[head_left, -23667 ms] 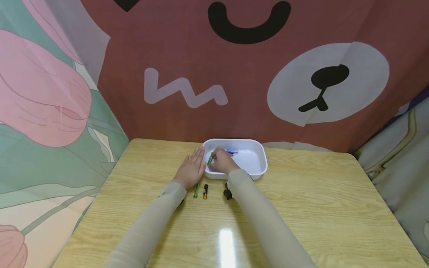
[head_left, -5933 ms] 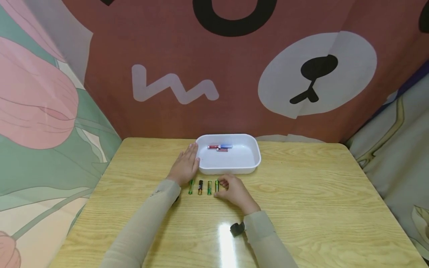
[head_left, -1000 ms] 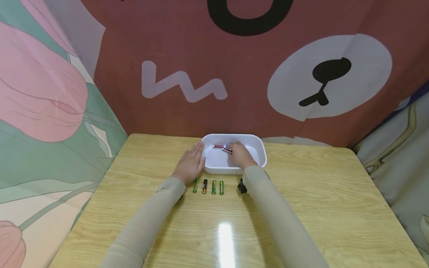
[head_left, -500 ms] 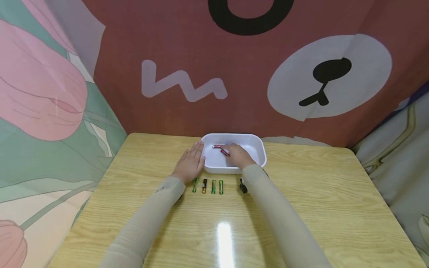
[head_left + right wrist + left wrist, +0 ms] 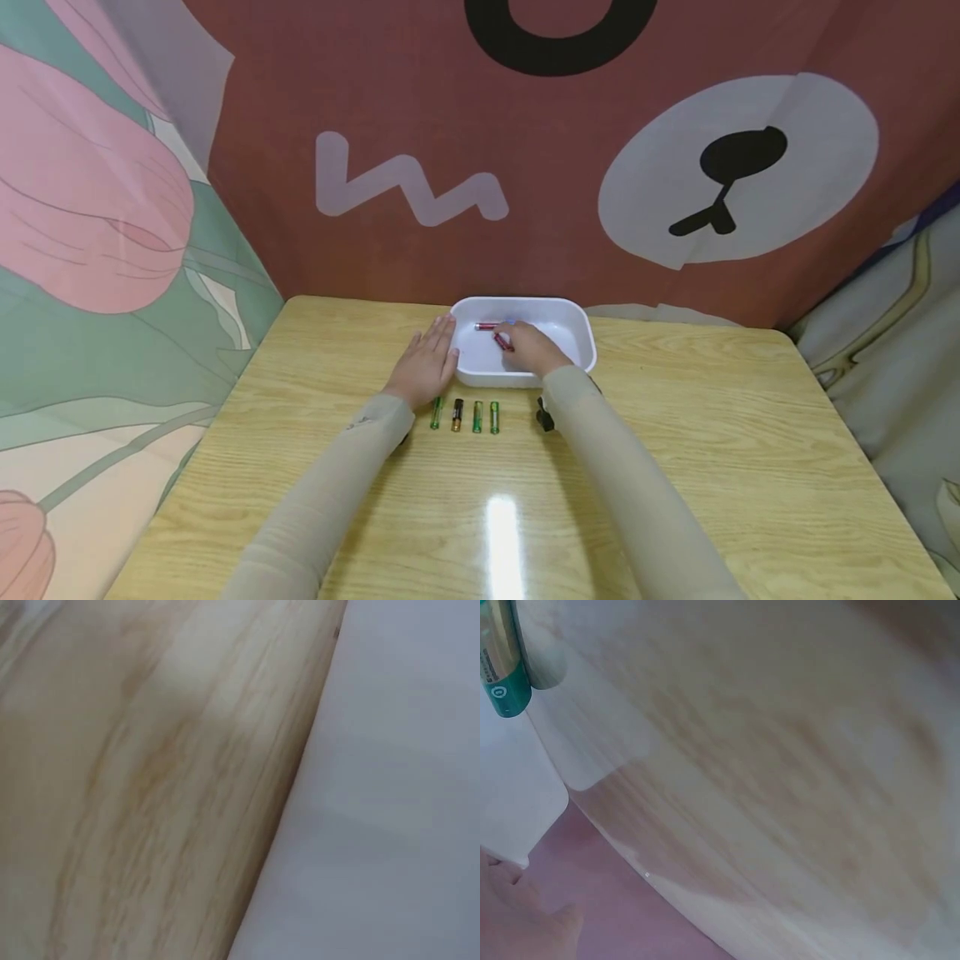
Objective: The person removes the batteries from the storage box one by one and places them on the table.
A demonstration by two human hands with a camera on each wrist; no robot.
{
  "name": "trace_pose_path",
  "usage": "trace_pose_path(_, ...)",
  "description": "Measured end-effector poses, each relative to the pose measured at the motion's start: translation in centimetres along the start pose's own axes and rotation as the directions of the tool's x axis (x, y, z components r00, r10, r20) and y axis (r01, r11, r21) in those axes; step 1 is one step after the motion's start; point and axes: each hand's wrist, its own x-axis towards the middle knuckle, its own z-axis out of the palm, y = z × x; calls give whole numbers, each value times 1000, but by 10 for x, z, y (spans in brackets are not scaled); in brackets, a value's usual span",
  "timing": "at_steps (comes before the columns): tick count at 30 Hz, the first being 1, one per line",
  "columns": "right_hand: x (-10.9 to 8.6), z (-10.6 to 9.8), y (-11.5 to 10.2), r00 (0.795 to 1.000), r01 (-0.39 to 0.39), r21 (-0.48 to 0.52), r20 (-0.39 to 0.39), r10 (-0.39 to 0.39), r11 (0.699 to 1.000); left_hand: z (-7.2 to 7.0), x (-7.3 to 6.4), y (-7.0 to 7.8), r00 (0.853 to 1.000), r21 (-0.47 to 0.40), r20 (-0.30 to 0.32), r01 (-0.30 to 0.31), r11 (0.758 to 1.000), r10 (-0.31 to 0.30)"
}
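Observation:
My right hand [image 5: 531, 348] reaches into the white plastic tray [image 5: 585, 358], fingers curled, and pinches a small red battery [image 5: 502, 342] that lies slantwise there. Behind it a second red battery [image 5: 486, 327] lies flat on the tray floor, and a blue battery [image 5: 512, 322] is mostly hidden by the fingers. Straight-fingered, my left hand [image 5: 423, 365] rests against the tray's left side; the left wrist view catches part of this hand [image 5: 529, 919]. The right wrist view shows no fingers.
In front of the tray, green batteries [image 5: 477, 417] and a black-and-copper battery [image 5: 457, 415] stand in a spaced row on the wooden table [image 5: 712, 467]. A printed curtain [image 5: 555, 208] hangs right behind the table's back edge.
Over the last second the small red battery has turned more slantwise under my right fingers, which shifted slightly left. Since the older frames, more green batteries have joined the row. My left hand stays put.

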Motion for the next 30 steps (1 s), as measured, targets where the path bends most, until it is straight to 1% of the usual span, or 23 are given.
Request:
trace_pose_path(4, 0, -1, 2, 1000, 1, 56, 0, -1, 998, 0, 1, 0, 1000, 1, 2, 1, 1000, -1)
trace_pose_path(7, 0, -1, 3, 1000, 7, 79, -4, -6, 997, 1, 0, 0, 1000, -9, -3, 3, 1000, -3)
trace_pose_path(13, 0, -1, 2, 999, -46, 153, 9, 46, 987, 2, 0, 0, 1000, -4, -6, 6, 1000, -6)
trace_pose_path(20, -1, -1, 0, 996, -76, 167, -29, 82, 983, 1, 0, 1, 1000, -2, 0, 10, 1000, -10)
trace_pose_path(26, -2, -1, -2, 995, -70, 181, -58, 81, 981, 1, 0, 1, 1000, -2, -4, 17, 1000, -17)
trace_pose_path(30, -3, -1, -2, 993, -74, 183, -77, 89, 980, -1, -1, 2, 1000, -4, -1, 13, 1000, -13)
